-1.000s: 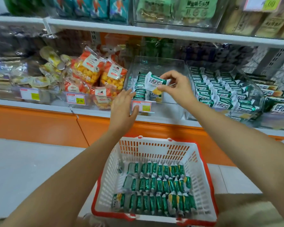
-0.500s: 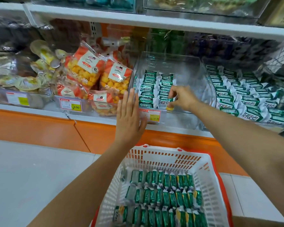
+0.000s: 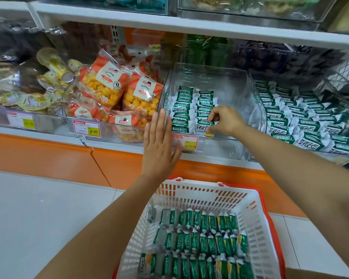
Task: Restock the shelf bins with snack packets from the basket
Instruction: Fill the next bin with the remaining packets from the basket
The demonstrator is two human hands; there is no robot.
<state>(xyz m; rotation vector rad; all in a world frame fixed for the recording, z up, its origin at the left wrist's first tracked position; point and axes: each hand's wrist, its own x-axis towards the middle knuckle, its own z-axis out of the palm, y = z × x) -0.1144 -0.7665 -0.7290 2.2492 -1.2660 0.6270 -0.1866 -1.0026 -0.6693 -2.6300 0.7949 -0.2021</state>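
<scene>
Now, right hand [image 3: 225, 121] around packet [image 3: 202, 126].

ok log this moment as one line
right hand: pinches green packet at clear bin front | left hand: fingers straight, beside bin | basket: rows of packets

- The white lower shelf [image 3: 40, 135], orange-fronted, carries a row of clear bins side by side.
- The far-left bin [image 3: 0, 117] holds round foil-lidded cups [image 3: 32, 101].
- The next bin [image 3: 105, 127] holds orange bags of yellow puffs [image 3: 107, 83].
- The middle bin [image 3: 240, 81] has two rows of green-and-white snack packets [image 3: 184, 105] along its left side.
- The right bin [image 3: 257, 119] is packed with the same packets.
- The upper shelf [image 3: 189, 27] carries more clear bins.
- The pale tiled floor [image 3: 38, 208] lies below; whether the near white basket [image 3: 210, 188] stands directly on it cannot be told.
</scene>
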